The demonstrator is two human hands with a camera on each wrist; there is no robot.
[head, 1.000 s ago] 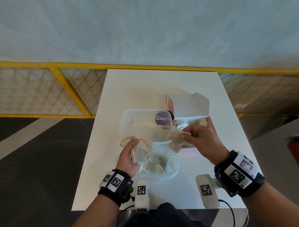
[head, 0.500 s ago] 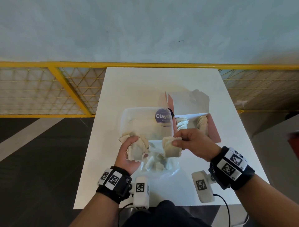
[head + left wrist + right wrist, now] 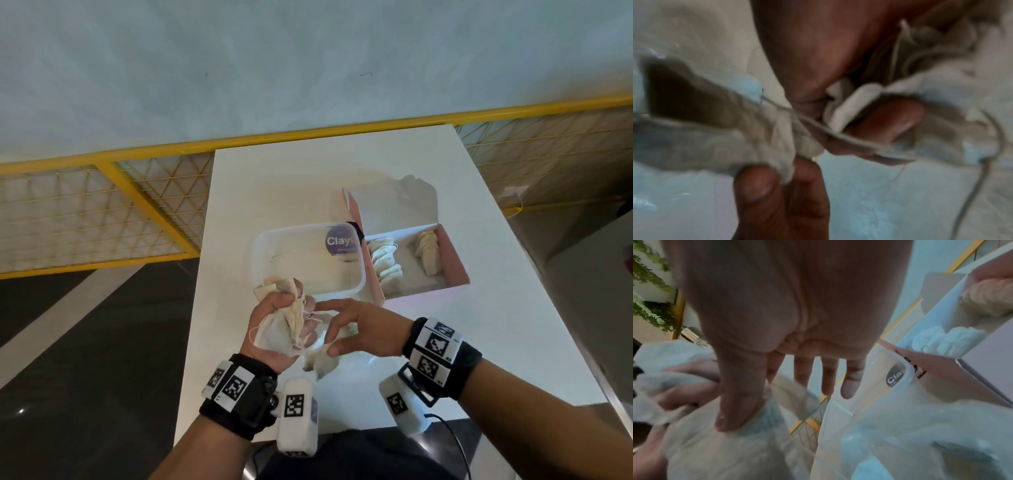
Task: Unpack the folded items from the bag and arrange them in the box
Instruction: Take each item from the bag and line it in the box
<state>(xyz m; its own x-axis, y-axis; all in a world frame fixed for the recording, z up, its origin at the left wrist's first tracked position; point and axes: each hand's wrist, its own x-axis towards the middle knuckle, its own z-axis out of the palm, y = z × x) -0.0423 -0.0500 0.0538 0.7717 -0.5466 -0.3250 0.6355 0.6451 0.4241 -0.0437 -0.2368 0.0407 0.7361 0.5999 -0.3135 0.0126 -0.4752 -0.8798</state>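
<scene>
White tabletop, yellow mesh railing behind. My left hand clutches bunch of folded cream cloth pouches. My right hand, fingers spread, empty, reaches toward bunch just left. Open pink cardboard box far right, nearer right hand.

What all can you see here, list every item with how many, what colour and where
table: one, white, centre.
pink box: one, open, far right on table.
folded items in box: two rows, cream, along its left and right sides.
plastic container: one, clear, purple label, left of box.
plastic bag: one, clear, near edge, under the hands.
bundle of folded items: several, cream with strings, in left hand.
railing: yellow mesh, behind table.
left hand: grips the bundle.
right hand: fingers spread, reaching toward the bundle; hold unclear.
</scene>
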